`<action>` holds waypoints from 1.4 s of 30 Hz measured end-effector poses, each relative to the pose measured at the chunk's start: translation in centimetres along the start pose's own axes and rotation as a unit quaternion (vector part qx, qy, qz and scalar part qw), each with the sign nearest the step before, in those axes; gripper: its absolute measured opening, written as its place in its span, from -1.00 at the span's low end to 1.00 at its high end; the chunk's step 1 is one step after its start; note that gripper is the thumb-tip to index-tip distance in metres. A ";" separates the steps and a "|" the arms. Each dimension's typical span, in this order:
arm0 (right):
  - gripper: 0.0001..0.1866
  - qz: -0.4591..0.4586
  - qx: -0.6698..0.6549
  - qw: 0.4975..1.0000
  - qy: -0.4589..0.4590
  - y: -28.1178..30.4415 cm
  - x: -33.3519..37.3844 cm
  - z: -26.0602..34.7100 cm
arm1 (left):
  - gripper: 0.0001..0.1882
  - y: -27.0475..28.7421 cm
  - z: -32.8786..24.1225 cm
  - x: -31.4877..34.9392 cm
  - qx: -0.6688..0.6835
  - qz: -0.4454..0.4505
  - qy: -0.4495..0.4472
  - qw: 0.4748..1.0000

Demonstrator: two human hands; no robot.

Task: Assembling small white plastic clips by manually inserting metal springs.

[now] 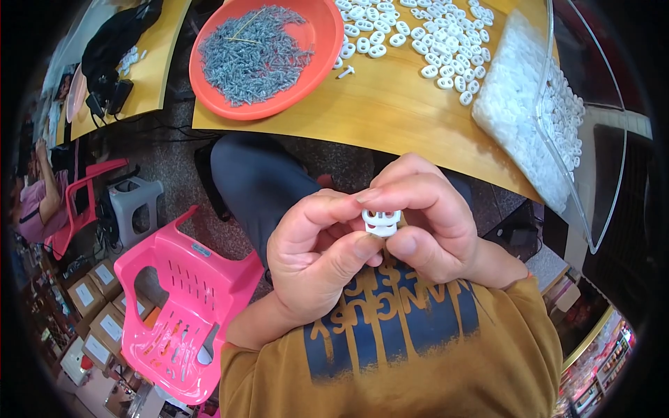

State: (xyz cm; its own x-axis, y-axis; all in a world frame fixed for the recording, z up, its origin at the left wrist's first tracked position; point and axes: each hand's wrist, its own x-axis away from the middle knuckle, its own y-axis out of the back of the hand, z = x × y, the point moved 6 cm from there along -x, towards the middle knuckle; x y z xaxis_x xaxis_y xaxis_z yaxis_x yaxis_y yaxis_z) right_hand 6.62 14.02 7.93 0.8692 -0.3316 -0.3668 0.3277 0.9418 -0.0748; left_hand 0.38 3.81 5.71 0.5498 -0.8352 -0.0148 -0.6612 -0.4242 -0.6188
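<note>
The held piece (382, 230) is before the table (397, 125), where a basin (315, 80) lies left of loose pieces (447, 71).

Ahead of our left hand (310, 247) and right hand (433, 216), we could pass over the front strip of the table (376, 115), between the red basin (322, 52) on the left and the clear plastic bin (512, 111) on the right; beyond that, scattered white oval pieces (429, 71) stand in our way, while to the left our knee (254, 181) and the pink chair (182, 310) block us
</note>
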 end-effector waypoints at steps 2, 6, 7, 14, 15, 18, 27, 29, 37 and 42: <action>-0.72 0.008 0.012 1.000 0.022 0.0 -0.1 0.1 | -0.70 0.0 0.1 0.1 -0.005 0.002 -0.004 1.000; -0.71 0.020 0.021 0.999 0.015 0.2 0.1 0.0 | -0.67 -0.1 0.2 0.1 0.008 0.026 -0.020 0.999; -0.70 0.020 0.025 0.999 0.026 0.2 0.2 0.2 | -0.67 -0.1 0.2 0.2 0.008 0.027 -0.020 0.999; -0.69 0.020 0.024 0.999 0.032 0.2 0.4 0.3 | -0.67 0.0 0.1 0.2 -0.034 0.046 -0.026 0.998; -0.69 0.021 0.024 0.999 0.032 0.1 0.4 0.2 | -0.68 0.1 0.2 0.2 -0.030 0.044 -0.018 0.998; -0.70 0.012 0.010 0.999 0.032 0.0 0.5 0.2 | -0.68 0.0 0.3 0.2 -0.006 0.044 -0.032 0.999; -0.75 -0.022 0.000 0.999 0.025 -0.2 0.6 0.1 | -0.72 -0.5 0.0 -0.1 -0.005 0.044 -0.045 0.998; -0.76 -0.035 0.002 0.998 0.049 -0.2 0.7 0.0 | -0.73 -0.6 0.0 -0.1 -0.007 0.037 -0.044 0.998; -0.78 -0.042 0.013 0.995 0.089 -0.1 0.9 -0.8 | -0.76 -0.3 0.3 -0.4 -0.030 0.022 -0.057 0.998; -0.76 -0.044 0.001 0.997 0.058 0.2 0.6 -1.0 | -0.71 0.0 0.4 -0.9 -0.032 0.032 -0.047 0.998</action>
State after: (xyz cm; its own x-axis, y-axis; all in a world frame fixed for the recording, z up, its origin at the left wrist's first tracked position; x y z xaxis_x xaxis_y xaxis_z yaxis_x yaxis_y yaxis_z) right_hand 6.78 14.05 6.76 0.7888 -0.4045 -0.4629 0.4018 0.9091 -0.1098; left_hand 0.14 4.73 5.42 0.5489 -0.8259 -0.1289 -0.7258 -0.3944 -0.5636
